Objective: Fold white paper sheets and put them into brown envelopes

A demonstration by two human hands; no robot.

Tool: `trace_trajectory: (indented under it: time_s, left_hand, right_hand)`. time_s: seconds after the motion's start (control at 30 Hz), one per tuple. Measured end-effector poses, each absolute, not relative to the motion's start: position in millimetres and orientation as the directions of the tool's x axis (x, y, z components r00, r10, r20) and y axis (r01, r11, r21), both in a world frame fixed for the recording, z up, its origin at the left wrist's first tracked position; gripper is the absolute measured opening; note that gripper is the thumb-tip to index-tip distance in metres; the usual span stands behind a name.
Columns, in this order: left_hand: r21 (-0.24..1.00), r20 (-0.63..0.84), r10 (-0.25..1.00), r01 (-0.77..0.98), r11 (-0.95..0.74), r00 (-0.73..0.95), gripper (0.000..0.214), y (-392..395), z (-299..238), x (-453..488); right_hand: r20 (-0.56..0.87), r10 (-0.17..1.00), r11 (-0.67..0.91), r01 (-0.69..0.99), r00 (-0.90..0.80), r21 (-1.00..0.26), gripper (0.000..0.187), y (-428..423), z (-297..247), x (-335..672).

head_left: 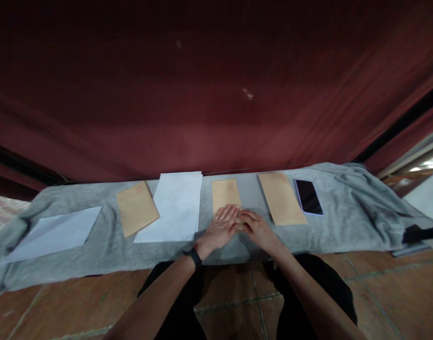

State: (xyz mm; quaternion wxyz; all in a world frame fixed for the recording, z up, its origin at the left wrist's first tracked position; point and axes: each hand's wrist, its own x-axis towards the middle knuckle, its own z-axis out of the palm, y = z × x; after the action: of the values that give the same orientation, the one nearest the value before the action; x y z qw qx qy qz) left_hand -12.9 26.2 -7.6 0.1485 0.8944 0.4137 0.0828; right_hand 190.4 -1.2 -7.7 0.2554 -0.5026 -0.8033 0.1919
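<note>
A small brown paper envelope [224, 189] with faint red print lies in front of me on a grey cloth. My left hand [221, 227], with a dark band at its wrist, rests flat across the near part of this envelope, fingers stretched out. Beside it, my right hand [256, 228] has its fingers bent and pressed together at the envelope's near right corner. The two hands meet there and hide most of that end, so the flap or edge under the fingertips is hard to make out.
The grey cloth [106, 255] covers a long, narrow bench against a dark red wall [202, 141]. To the left are white paper sheets [177, 208], another brown envelope [137, 208] overlapping them, and a further white sheet [60, 231]. To the right lie a brown envelope [283, 198] and a phone [309, 197].
</note>
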Motion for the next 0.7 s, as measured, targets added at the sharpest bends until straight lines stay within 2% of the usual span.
trace_trajectory:
  time_s: [0.13, 0.37, 0.57, 0.7]
  left_hand:
    - [0.333, 0.073, 0.765, 0.707, -0.624, 0.640, 0.059, 2.0, -8.3, -18.4]
    - [0.481, 0.205, 0.799, 0.652, -0.586, 0.566, 0.041, -13.7, -3.5, -36.8]
    - [0.583, 0.237, 0.841, 0.622, -0.523, 0.487, 0.039, -16.9, -2.5, -40.2]
    - [0.551, 0.237, 0.853, 0.659, -0.512, 0.465, 0.028, -11.9, -1.2, -41.5]
  right_hand:
    - [0.234, 0.898, 0.437, 0.700, -0.372, -0.565, 0.033, -3.0, -9.3, 192.1]
    - [0.257, 0.883, 0.467, 0.685, -0.393, -0.559, 0.035, -2.5, -12.3, 198.4]
    - [0.215, 0.868, 0.495, 0.755, -0.447, -0.430, 0.034, -4.9, 1.6, 196.4]
    - [0.203, 0.849, 0.527, 0.752, -0.488, -0.395, 0.036, -5.9, 10.4, 195.5]
